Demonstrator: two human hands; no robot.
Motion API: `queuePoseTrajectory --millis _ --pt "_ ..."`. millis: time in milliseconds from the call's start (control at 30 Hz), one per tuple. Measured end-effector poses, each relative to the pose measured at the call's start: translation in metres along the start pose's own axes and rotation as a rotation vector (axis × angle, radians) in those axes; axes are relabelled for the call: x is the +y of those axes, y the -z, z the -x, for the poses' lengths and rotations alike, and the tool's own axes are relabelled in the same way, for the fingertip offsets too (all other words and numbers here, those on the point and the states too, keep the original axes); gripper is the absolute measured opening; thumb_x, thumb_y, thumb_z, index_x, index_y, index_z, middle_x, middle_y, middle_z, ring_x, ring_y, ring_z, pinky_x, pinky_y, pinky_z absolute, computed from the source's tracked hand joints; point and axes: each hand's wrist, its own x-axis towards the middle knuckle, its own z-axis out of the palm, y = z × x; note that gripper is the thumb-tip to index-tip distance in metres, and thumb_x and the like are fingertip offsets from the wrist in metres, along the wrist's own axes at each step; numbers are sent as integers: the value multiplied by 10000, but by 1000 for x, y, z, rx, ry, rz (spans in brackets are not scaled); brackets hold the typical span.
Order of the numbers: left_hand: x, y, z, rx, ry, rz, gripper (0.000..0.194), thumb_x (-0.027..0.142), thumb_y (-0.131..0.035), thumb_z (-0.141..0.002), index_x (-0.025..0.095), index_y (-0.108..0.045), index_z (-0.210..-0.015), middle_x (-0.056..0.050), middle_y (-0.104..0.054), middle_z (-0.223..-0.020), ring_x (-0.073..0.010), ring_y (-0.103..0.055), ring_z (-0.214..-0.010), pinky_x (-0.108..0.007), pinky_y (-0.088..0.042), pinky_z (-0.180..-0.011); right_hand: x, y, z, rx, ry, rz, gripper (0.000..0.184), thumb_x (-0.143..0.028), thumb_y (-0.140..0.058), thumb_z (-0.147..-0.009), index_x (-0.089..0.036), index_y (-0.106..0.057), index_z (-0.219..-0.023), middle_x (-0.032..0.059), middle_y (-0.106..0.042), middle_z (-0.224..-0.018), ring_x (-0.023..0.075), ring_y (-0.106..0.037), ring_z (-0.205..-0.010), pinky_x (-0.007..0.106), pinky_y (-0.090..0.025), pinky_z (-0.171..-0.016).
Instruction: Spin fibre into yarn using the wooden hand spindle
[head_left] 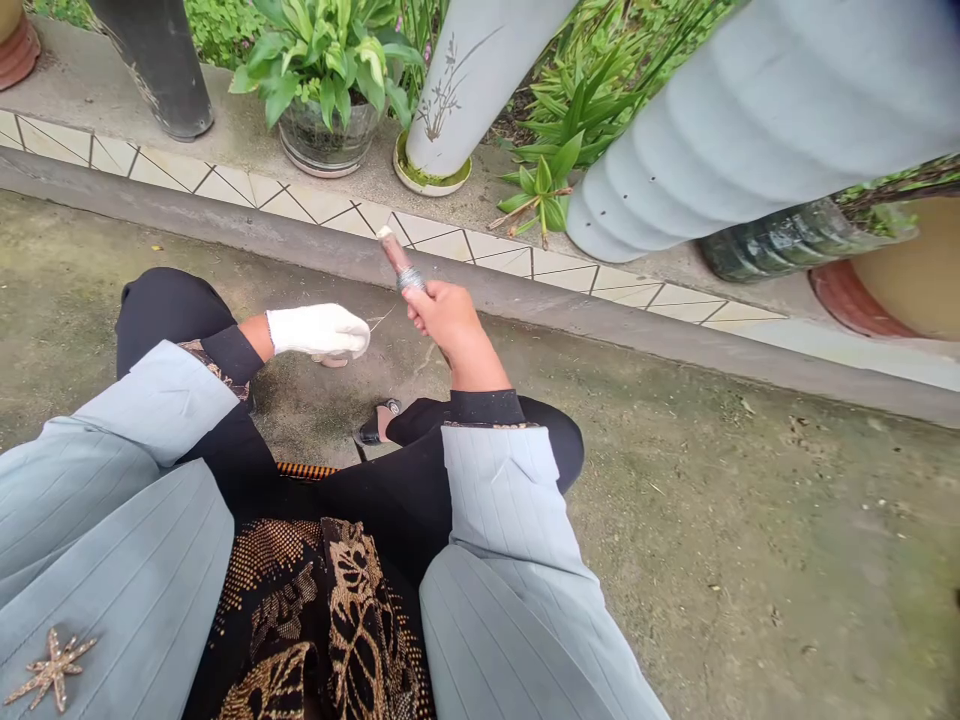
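Observation:
My right hand (448, 318) is bare and wrapped round a brownish stick (394, 254) with a pale tip, which points up and to the left. Just above the fingers, a coil of thin silvery wire (409, 278) is wound about the stick. A fine strand of wire (383, 317) stretches from near the coil to my left hand (319, 330). That hand wears a white glove, its fingers curled closed where the strand meets them. The exact pinch is hidden by the glove. Both hands are above the concrete ground, in front of my knees.
A low tiled ledge (341, 213) crosses ahead of me. On it stand a leafy plant in a clear pot (330, 140), a white painted column (450, 110) in a green dish, a ribbed pale column (675, 150) and a dark plastic container (802, 240). A black shoe (370, 430) shows below my hands.

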Motion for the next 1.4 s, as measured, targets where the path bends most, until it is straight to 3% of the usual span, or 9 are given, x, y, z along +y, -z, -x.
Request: queuePoseTrajectory --millis 133,267,333,433,633,833,1100,1233,1400 --pt "14 7 11 67 -3 -197 210 289 -509 -840 160 -591 -697 15 -545 -594 -95 -434 -537 -220 -337 -562 -3 -3 7 -315 -21 450 285 -354 -654 -830 -191 -525 -636 13 -555 -574 122 -448 -521 277 -304 -540" --pt "19 16 21 83 0 -200 192 274 -513 -820 152 -596 -697 14 -577 -633 -97 -462 -585 -217 -349 -600 -12 -6 19 -913 24 364 253 -354 -633 -815 -187 -551 -642 -23 -530 -557 98 -423 -498 263 -307 -536" --pt "17 16 25 58 20 -107 185 279 -504 -828 153 -604 -737 8 -603 -668 -101 -491 -603 -215 -369 -610 -15 -8 26 -1056 72 256 221 -350 -635 -786 -185 -564 -656 -42 -500 -552 91 -412 -504 252 -313 -540" --pt "7 12 29 96 34 -3 203 321 -514 -838 150 -601 -773 -8 -626 -714 -110 -518 -627 -216 -385 -608 -20 -11 34 -1041 158 70 203 -371 -650 -746 -178 -595 -719 -48 -507 -593 91 -437 -542 241 -333 -560" --pt "-26 -13 31 151 76 36 269 369 -470 -871 148 -594 -782 -25 -602 -653 -111 -508 -556 -220 -366 -548 -16 -22 45 -570 202 -133 205 -378 -589 -755 -174 -571 -743 -39 -488 -602 103 -441 -562 240 -319 -555" --pt "-32 -37 37 41 56 -173 320 349 -416 -907 159 -641 -781 -20 -657 -764 -115 -551 -666 -222 -409 -686 -3 -38 42 -338 127 34 256 -428 -578 -780 -176 -597 -820 -9 -545 -666 131 -449 -607 255 -304 -579" --pt "-41 -49 44 14 109 -458 354 373 -392 -942 195 -685 -851 -23 -705 -815 -137 -583 -695 -231 -366 -653 14 -52 30 -300 86 425 271 -453 -558 -877 -189 -616 -852 73 -671 -836 183 -547 -733 280 -299 -616" --pt "-43 -55 46 38 65 -639 347 363 -399 -944 196 -690 -851 -37 -690 -754 -142 -551 -624 -249 -324 -590 11 -62 35 -445 33 719 305 -457 -559 -896 -179 -675 -947 147 -689 -996 232 -589 -856 303 -305 -627" --pt "-42 -53 44 47 -118 -501 292 342 -463 -908 183 -689 -812 -28 -694 -769 -135 -559 -674 -242 -375 -652 -3 -62 46 -1106 55 603 205 -355 -638 -846 -160 -664 -788 19 -599 -668 128 -515 -610 258 -325 -575"
